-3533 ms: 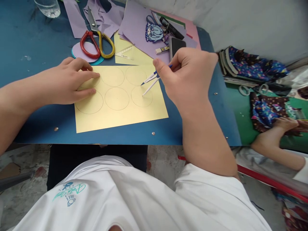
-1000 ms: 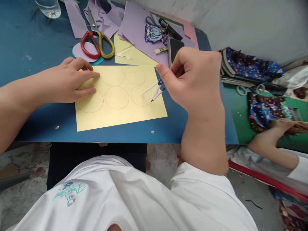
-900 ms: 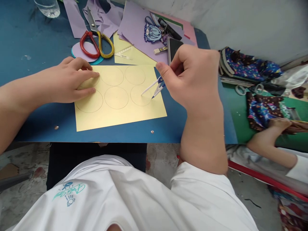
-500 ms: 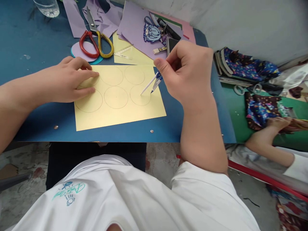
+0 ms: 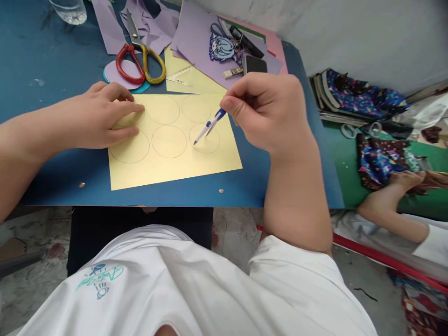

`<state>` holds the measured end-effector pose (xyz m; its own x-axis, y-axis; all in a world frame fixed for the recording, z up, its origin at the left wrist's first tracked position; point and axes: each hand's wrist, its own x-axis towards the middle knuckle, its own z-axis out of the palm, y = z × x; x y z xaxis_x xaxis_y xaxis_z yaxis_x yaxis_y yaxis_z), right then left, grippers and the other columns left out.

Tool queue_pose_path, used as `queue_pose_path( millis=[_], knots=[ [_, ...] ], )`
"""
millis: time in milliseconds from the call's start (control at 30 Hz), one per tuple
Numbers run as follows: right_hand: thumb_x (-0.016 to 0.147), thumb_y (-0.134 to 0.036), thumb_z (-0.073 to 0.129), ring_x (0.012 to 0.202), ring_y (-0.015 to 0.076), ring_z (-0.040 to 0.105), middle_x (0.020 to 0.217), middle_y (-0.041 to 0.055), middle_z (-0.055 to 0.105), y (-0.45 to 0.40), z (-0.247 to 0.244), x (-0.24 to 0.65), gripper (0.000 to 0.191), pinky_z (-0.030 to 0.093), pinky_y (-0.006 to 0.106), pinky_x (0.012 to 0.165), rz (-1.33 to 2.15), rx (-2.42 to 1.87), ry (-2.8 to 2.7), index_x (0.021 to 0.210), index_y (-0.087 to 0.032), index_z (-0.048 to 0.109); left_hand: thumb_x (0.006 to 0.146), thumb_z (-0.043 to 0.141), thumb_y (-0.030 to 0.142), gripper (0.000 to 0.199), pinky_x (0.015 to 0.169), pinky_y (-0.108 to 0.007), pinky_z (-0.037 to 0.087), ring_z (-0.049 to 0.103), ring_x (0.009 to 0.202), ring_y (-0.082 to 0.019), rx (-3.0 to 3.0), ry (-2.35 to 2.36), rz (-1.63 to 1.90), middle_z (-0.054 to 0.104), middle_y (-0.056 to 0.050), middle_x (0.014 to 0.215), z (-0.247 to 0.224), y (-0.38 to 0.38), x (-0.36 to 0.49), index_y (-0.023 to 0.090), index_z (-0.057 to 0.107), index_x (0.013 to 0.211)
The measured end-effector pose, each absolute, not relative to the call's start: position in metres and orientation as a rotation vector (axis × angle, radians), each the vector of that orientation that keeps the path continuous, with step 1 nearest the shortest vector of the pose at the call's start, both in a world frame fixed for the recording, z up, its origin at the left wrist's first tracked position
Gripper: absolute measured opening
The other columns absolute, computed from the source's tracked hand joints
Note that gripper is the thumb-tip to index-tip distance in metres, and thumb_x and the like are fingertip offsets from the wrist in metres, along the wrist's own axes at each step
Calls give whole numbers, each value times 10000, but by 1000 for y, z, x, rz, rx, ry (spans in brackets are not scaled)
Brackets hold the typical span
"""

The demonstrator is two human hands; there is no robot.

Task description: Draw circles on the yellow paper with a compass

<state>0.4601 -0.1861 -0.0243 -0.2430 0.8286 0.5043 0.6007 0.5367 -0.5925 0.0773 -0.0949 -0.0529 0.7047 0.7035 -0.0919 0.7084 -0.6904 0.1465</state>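
A yellow sheet of paper (image 5: 168, 170) lies near the table's front edge, with two rows of drawn circles on it. My left hand (image 5: 105, 114) rests on its left part, fingers spread and pressing the paper. Between the thumb and fingers of my right hand (image 5: 266, 109) is the top of a blue and white drawing compass (image 5: 209, 125). Both compass legs reach down to the lower right circle (image 5: 212, 147), one at its middle and the other at its left side.
Red and yellow handled scissors (image 5: 138, 60) lie behind my left hand on round paper pieces. Purple paper (image 5: 191, 28), a clear set square (image 5: 180, 75), an eraser (image 5: 233, 73) and a dark phone (image 5: 255, 64) are at the back. At right, another person's hand (image 5: 406, 179) touches patterned fabric.
The compass has turned, its drawing leg swinging from the circle's right side to its left. My right hand has rolled and lowered slightly. My left hand stays put.
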Motion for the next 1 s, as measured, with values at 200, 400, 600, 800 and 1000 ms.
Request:
queue_pose_path(
  millis=[200,400,600,800,1000],
  knots=[
    [1038,-1028,746,639,195,477,691,23,610,-186,-23,463,766,369,421,643,402,-1132,-1945,830,-291,721,1134,133,911,1151,1532,-653,321,465,1760,-483,2749,1141,-56,535,-242,1787,-51,-96,79,180,657,1851],
    [1073,-663,904,694,200,427,688,12,589,-164,-30,458,568,419,416,712,171,-1346,-1868,769,-285,608,1131,142,924,1144,1526,-648,321,484,1735,-482,2746,1140,-19,544,-223,1776,-54,-94,77,196,672,1836],
    [1045,-621,955,664,201,409,658,2,550,-163,-26,477,625,365,434,706,61,-1453,-1860,729,-295,525,1123,281,772,1013,1489,-692,354,462,1733,-527,2727,1153,-53,531,-236,1777,-51,-95,79,162,668,1833],
    [1104,-869,737,588,188,316,543,0,343,-190,-6,491,797,241,451,628,25,-1481,-2088,675,-273,429,1149,199,854,1070,1485,-684,376,459,1734,-511,2750,1142,-60,531,-236,1780,-52,-95,77,187,660,1846],
    [1200,-571,653,568,170,254,545,4,237,-213,11,480,728,205,463,622,-33,-1533,-2250,687,-246,253,1145,148,904,1122,1515,-663,350,467,1735,-499,2756,1128,-61,539,-235,1767,-49,-97,78,189,659,1842]
  ],
)
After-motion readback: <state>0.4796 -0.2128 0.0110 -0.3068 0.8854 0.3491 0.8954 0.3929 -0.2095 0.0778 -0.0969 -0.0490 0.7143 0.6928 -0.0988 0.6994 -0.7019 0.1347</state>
